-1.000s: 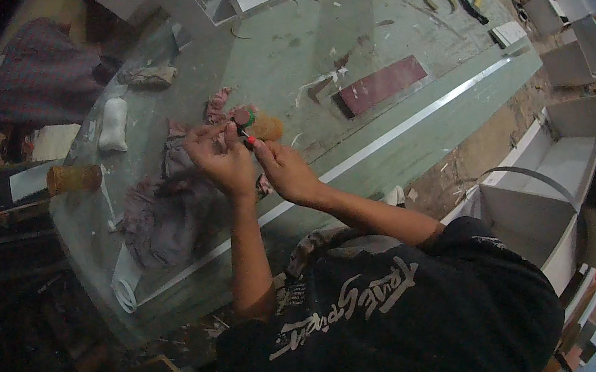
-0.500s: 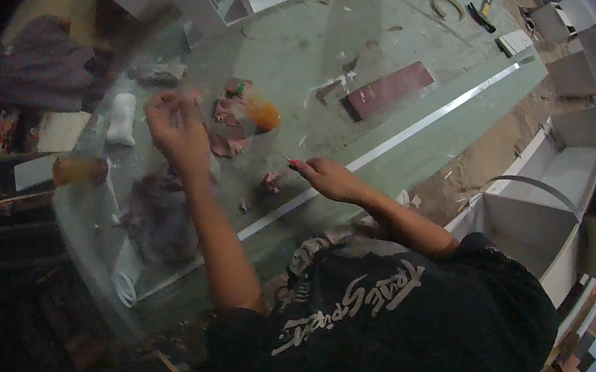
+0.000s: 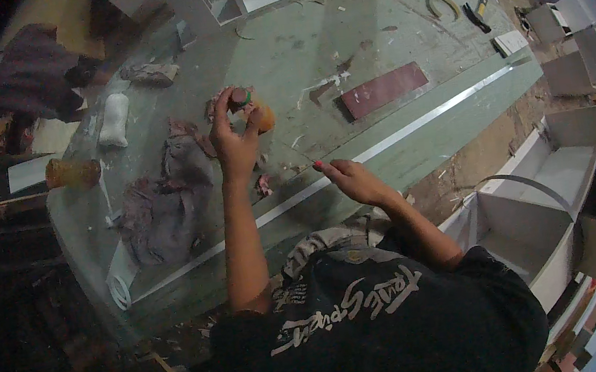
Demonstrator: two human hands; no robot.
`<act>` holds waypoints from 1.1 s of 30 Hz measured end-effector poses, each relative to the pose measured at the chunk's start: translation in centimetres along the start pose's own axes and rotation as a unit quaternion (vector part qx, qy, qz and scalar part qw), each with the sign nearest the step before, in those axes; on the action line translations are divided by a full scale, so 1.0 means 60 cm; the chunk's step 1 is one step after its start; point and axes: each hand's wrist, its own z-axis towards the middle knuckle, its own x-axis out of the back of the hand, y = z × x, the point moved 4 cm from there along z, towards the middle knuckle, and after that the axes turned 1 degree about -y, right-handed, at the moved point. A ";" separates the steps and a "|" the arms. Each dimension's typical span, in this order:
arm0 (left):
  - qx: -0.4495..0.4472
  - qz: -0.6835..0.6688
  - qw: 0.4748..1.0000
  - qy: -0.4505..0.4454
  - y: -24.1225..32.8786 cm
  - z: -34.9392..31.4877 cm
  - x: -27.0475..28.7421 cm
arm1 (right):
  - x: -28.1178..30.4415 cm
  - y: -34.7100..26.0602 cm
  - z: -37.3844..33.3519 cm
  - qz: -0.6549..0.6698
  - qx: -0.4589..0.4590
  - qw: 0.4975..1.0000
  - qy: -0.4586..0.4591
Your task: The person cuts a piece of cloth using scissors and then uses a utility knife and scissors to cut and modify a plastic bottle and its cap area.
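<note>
My left hand [image 3: 235, 145] is closed around the upper part of an orange bottle [image 3: 264, 119], thumb on one side and fingers on the other. The bottle has a reddish-brown top with a green ring and stands on the green work table [image 3: 295, 45]. In my right hand [image 3: 355, 181] is a slim tool [image 3: 318, 164] with a red part and a thin metal tip pointing toward the bottle; my fingers hide its handle. A long white strip [image 3: 410, 130] runs along the table's near side. Crumpled grey cloth [image 3: 160, 214] lies left of my left forearm.
A dark red board [image 3: 385, 91] lies right of the bottle. Farther right are a tape ring [image 3: 444, 9] and a black-and-yellow tool [image 3: 478, 15]. A white wrapped bundle [image 3: 114, 121] and an amber jar [image 3: 73, 172] sit left. White box frames [image 3: 534, 231] stand at right.
My left hand has come right from above the cloth and taken hold of the bottle's upper part. My right hand, with the slim tool, has shifted slightly right and nearer to me.
</note>
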 end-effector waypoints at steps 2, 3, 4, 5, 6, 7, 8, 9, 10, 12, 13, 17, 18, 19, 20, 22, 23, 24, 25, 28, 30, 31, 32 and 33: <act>0.017 -0.023 0.999 0.041 -0.011 -0.003 -0.003 | 0.006 -0.020 -0.003 0.019 0.029 0.999 0.020; 0.030 -0.054 0.996 0.059 -0.016 -0.005 -0.005 | 0.007 -0.025 -0.005 0.030 0.041 0.998 0.031; 0.042 -0.084 0.993 0.077 -0.022 -0.007 -0.005 | 0.007 -0.022 -0.002 0.040 0.038 0.998 0.032; 0.042 -0.133 0.987 0.085 -0.026 -0.010 -0.006 | 0.008 -0.017 0.003 0.050 0.035 0.998 0.032; 0.042 -0.181 0.978 0.093 -0.028 -0.013 -0.003 | 0.007 -0.015 0.006 0.060 0.033 0.997 0.030; 0.042 -0.228 0.967 0.102 -0.031 -0.015 -0.002 | 0.009 -0.015 0.007 0.070 0.034 0.996 0.037; 0.034 -0.220 0.969 0.110 -0.032 -0.016 0.000 | 0.012 -0.017 0.006 0.080 0.036 0.995 0.043; 0.026 -0.211 0.970 0.120 -0.032 -0.018 0.003 | 0.014 -0.020 0.006 0.089 0.039 0.994 0.048; 0.018 -0.201 0.971 0.129 -0.032 -0.019 0.007 | 0.015 -0.022 0.007 0.092 0.036 0.994 0.043; 0.042 -0.198 0.967 0.152 -0.039 -0.027 0.013 | 0.017 -0.028 0.010 0.097 0.034 0.994 0.035; 0.053 -0.196 0.965 0.164 -0.041 -0.031 0.016 | 0.017 -0.033 0.011 0.105 0.049 0.992 0.039; 0.035 -0.166 0.973 0.159 -0.032 -0.029 0.015 | 0.016 -0.041 0.016 0.131 0.068 0.989 0.033; 0.035 -0.169 0.972 0.156 -0.040 -0.024 0.012 | 0.016 -0.043 0.019 0.135 0.066 0.988 0.023; 0.036 -0.172 0.972 0.153 -0.047 -0.021 0.011 | 0.017 -0.047 0.019 0.132 0.075 0.988 0.029; 0.036 -0.171 0.973 0.152 -0.053 -0.021 0.011 | 0.017 -0.052 0.019 0.129 0.083 0.988 0.036; 0.035 -0.173 0.974 0.144 -0.062 -0.019 0.005 | 0.018 -0.053 0.018 0.127 0.089 0.987 0.045; 0.042 -0.174 0.973 0.149 -0.067 -0.021 0.006 | 0.018 -0.052 0.018 0.129 0.088 0.987 0.045; 0.048 -0.175 0.972 0.151 -0.067 -0.023 0.006 | 0.019 -0.054 0.016 0.131 0.086 0.987 0.045; 0.056 -0.176 0.971 0.152 -0.067 -0.023 0.007 | 0.019 -0.057 0.012 0.136 0.078 0.987 0.038; 0.081 -0.179 0.969 0.152 -0.066 -0.023 0.015 | 0.017 -0.071 0.004 0.151 0.079 0.985 0.029; 0.094 -0.191 0.965 0.154 -0.046 -0.022 0.015 | 0.011 -0.085 0.007 0.156 0.117 0.980 0.040; 0.099 -0.199 0.962 0.156 -0.033 -0.021 0.013 | 0.007 -0.097 0.007 0.156 0.128 0.979 0.041; 0.093 -0.214 0.960 0.152 -0.032 -0.023 0.009 | 0.005 -0.112 0.006 0.157 0.138 0.977 0.042; 0.086 -0.230 0.958 0.146 -0.029 -0.024 0.005 | 0.000 -0.125 0.006 0.158 0.148 0.975 0.045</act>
